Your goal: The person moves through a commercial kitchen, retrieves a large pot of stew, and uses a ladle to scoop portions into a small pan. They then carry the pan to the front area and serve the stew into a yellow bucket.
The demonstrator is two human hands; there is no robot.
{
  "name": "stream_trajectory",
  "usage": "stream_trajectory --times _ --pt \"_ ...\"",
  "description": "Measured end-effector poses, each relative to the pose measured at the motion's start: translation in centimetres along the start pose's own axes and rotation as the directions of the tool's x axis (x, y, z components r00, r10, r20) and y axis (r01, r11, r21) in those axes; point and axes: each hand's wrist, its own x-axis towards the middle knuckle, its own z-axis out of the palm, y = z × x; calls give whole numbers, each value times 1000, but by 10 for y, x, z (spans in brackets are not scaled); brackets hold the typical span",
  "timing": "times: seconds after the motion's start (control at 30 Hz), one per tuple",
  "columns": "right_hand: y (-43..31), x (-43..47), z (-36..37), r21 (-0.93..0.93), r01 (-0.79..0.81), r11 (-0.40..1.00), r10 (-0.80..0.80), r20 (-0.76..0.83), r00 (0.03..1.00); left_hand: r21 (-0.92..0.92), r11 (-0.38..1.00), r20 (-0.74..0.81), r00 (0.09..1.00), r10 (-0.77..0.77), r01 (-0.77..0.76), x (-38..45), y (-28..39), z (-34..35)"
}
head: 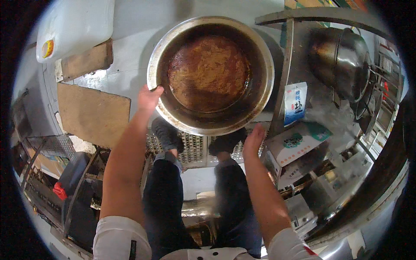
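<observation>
A wide round metal basin [268, 70], its inner bottom stained brown and wet-looking, is in front of me above the floor. My left hand [150, 96] grips the basin's left rim, with the thumb over the edge and the fingers hidden beneath. My right hand [256, 135] is just below the lower right of the rim, its fingers pointing up towards the basin. Its fingers are blurred, and whether they touch the basin I cannot tell.
A white plastic jerrycan [78, 29] and flat cardboard [94, 113] lie at the left. At the right are a metal rack post [287, 61], a printed salt bag [295, 103], a cardboard box [295, 146] and a large metal pot [347, 61]. Perforated metal grating [191, 149] lies underfoot.
</observation>
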Motion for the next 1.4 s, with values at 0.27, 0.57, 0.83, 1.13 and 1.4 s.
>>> stream_trajectory --times 0.27,0.57,0.83,1.13,1.4 --pt "-72 49 88 -135 256 957 -254 33 967 -62 998 -126 992 19 -28 31 -101 -71" --pt "-116 44 147 -423 380 822 -431 -27 902 -119 992 -296 952 -73 39 1 -92 -90" --pt "-136 12 131 -354 437 827 -483 -50 874 82 978 -498 858 -126 191 -58 -34 -123" --pt "-223 -105 5 -77 419 905 -418 41 908 -113 994 -368 929 -44 2 -185 83 -223" --pt "-287 -245 -149 181 406 896 -425 82 902 24 990 -402 905 138 -140 -351 222 -341"
